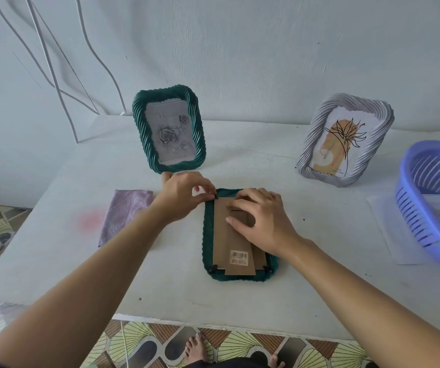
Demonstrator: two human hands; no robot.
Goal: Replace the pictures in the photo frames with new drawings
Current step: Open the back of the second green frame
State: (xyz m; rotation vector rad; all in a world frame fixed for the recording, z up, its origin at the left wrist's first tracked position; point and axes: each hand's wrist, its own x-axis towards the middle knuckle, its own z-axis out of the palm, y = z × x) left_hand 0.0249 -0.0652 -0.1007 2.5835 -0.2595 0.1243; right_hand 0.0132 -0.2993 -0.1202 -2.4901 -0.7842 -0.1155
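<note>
Around the work: an upright green frame [144,134] w/ a grey rose print stands at upper centre, just behind the left hand [184,193]. A silver-white frame [317,144] w/ a line drawing of a plant stands upper right, well apart from it. A lilac cloth [125,213] lies flat on the white table [54,261] at centre left, partly covered by the left forearm. White cables [51,65] hang on the wall, upper left. Bare toes [195,349] and patterned floor show at the bottom edge.

Containers: a purple slotted basket [412,216] sits at the right edge, cut off by the picture border, on top of a pale paper sheet [383,229]. Inside we see another pale sheet w/ a faint grey mark, too blurred to read.

Task item: a second green frame [206,235] lies face down at centre, its brown cardboard backing [221,235] up, barcode sticker [239,258] near the lower end, and black clips [213,269] at the lower corners. The left hand's thumb + index pinch narrowly on a corner clip [215,195] at the frame's upper-left corner. The right hand [261,221] rests on the backing, fingers spread and fairly straight, holding nothing, and hides the backing's upper-right part.
</note>
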